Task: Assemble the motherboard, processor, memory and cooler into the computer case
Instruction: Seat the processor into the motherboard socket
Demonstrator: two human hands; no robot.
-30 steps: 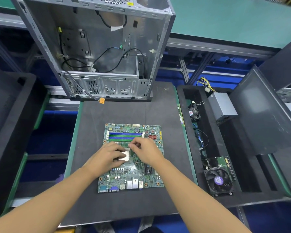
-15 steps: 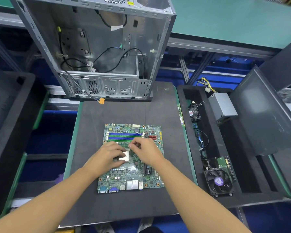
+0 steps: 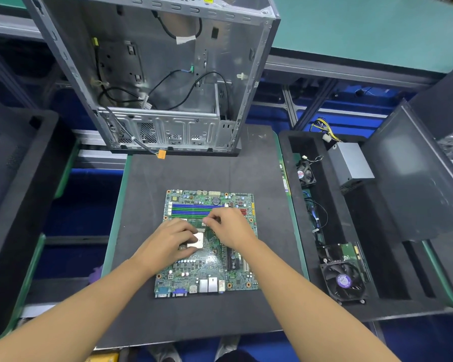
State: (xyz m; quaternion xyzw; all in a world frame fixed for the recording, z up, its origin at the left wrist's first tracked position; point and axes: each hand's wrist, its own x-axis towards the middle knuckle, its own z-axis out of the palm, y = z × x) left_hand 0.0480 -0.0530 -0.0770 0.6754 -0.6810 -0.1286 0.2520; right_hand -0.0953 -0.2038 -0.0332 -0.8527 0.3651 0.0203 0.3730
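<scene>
The green motherboard point(image 3: 207, 270) lies flat on the black mat point(image 3: 194, 173). A silver square processor point(image 3: 198, 240) sits in its socket near the board's middle. My left hand point(image 3: 165, 241) rests on the board with its fingers curled against the processor's left side. My right hand point(image 3: 229, 228) pinches a small metal latch point(image 3: 204, 223) at the socket's upper edge, just below the blue and green memory slots point(image 3: 194, 209). The open metal computer case point(image 3: 152, 74) stands behind the mat. The black fan cooler point(image 3: 343, 280) lies in the right tray.
The black foam tray point(image 3: 293, 205) on the right also holds a small fan point(image 3: 305, 173), a grey power supply point(image 3: 351, 163) and cables. A dark panel point(image 3: 416, 184) leans at the right. Another black tray point(image 3: 16, 178) is on the left. An orange connector point(image 3: 162, 154) hangs from the case.
Both hands stay over the socket. The right hand's fingertips have crept slightly toward the memory slots.
</scene>
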